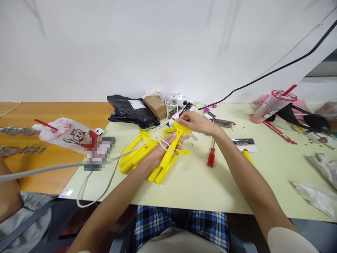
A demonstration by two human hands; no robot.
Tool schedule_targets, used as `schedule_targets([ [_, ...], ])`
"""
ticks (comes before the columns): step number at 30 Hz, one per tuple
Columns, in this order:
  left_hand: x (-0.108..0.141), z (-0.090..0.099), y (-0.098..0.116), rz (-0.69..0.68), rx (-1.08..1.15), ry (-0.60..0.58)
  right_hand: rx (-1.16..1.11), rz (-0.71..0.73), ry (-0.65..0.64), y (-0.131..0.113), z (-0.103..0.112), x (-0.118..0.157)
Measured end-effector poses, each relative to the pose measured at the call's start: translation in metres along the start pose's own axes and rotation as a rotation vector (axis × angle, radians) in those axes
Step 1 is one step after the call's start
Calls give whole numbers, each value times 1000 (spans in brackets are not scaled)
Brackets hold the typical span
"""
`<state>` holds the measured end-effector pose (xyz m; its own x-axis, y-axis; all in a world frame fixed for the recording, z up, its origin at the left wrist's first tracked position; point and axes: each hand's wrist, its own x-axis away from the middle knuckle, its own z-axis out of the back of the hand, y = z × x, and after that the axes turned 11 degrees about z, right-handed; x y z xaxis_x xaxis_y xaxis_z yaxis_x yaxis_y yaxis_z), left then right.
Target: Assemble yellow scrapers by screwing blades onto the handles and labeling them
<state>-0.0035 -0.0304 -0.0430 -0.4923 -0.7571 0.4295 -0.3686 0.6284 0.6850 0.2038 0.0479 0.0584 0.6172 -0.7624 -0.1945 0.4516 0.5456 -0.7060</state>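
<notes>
Yellow scraper (171, 148): above the desk (196, 189), tilted, between both hands.
Right hand (195, 122): finger and thumb pinched on its head.
Left hand (161, 149): half open behind the handle; firmness of grip cannot be told.
Other yellow scrapers (143, 153): heaped around the left hand.
Red screwdriver (211, 157): right of heap.

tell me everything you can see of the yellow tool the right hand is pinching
The bright yellow, plastic-looking tool has a long rounded handle and a narrower neck flaring into a broad head. It is tilted above the pale table, head away from the person, handle end towards them. The right hand pinches the head; the left hand lies behind the handle, fingers showing past its right side. A thin white cable loops by the handle; whether they touch is unclear.
</notes>
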Motion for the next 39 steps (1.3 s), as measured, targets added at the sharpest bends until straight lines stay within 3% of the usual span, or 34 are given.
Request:
schedule_targets([
  [2, -1, 0, -1, -13, 29, 20, 4, -22, 11, 1, 4, 1],
  [6, 2, -6, 0, -40, 22, 50, 5, -31, -91, 6, 13, 5],
  [9, 5, -12, 1, -81, 25, 18, 13, -14, -125, 8, 12, 5],
  [13, 4, -16, 0, -116, 15, -45, 2, -40, -75, 9, 3, 0],
  [18, -3, -9, -5, -161, -78, 33, 23, -41, -39, 9, -4, -4],
  [27, 2, -13, -4, -225, -171, -27, -102, 30, -209, 14, 7, 2],
  [30, -1, -13, -1, -190, -104, -36, -85, 25, -216, 7, 19, 7],
  [35, -7, -6, 12, 15, 236, 30, -19, -31, -176, -5, 41, 21],
  [39, -9, 2, 11, 59, 274, -9, -87, -105, -182, 1, 34, 40],
])
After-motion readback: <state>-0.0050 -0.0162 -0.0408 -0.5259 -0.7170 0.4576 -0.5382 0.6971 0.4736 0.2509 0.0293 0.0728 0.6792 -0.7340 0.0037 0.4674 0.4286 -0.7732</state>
